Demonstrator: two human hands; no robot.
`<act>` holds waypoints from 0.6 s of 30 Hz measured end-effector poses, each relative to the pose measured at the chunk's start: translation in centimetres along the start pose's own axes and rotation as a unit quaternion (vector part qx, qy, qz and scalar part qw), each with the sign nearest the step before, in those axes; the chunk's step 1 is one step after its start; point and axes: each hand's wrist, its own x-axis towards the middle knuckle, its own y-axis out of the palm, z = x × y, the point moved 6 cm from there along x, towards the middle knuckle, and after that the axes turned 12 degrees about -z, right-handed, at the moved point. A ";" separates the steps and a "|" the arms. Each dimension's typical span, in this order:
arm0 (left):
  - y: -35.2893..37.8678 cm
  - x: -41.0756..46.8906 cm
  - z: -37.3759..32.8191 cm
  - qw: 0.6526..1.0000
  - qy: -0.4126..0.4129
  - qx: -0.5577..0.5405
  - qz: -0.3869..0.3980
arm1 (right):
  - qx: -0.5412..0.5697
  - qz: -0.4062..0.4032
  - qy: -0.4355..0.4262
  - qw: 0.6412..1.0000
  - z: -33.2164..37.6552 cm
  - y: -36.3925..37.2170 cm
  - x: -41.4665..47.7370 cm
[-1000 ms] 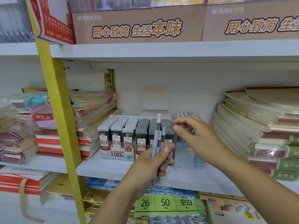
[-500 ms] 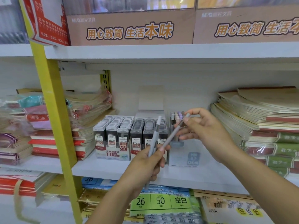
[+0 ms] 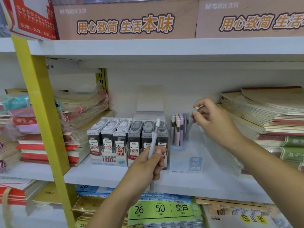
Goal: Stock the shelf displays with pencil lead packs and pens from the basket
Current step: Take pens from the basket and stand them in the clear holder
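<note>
My left hand (image 3: pixel 148 163) grips a pale grey pen (image 3: pixel 155 135) upright in front of the lead pack display (image 3: pixel 128 137), whose rows of 0.5 and 0.7 packs stand on the middle shelf. To its right a clear pen box (image 3: pixel 185 158) holds several pastel pens (image 3: pixel 177 127) at its back left. My right hand (image 3: pixel 212 119) pinches another grey pen (image 3: pixel 192 120) by its top and holds it tilted, its lower end inside the clear box beside the standing pens.
Stacks of notebooks (image 3: pixel 269 119) fill the shelf to the right, and wrapped notebook piles (image 3: pixel 77 112) lie left of the display. A yellow upright post (image 3: pixel 42 119) stands at left. Brown cardboard boxes (image 3: pixel 126 20) sit on the shelf above. More paper packs (image 3: pixel 161 209) lie below.
My right hand took one pen from my left hand's bundle, carried it right and up, and lowered its tip into the clear box. My left hand stayed in place with one pen.
</note>
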 end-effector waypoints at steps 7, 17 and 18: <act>-0.2 0.3 0.5 1.000 -0.001 -0.002 0.010 | -0.061 0.052 -0.028 0.996 -1.1 2.2 -0.2; -0.1 0.3 0.4 1.000 -0.003 -0.013 0.014 | -0.134 0.021 -0.062 0.989 -1.8 3.1 0.4; 0.0 0.2 0.3 1.000 -0.006 -0.016 0.017 | -0.161 0.007 -0.083 0.983 -1.8 3.1 0.4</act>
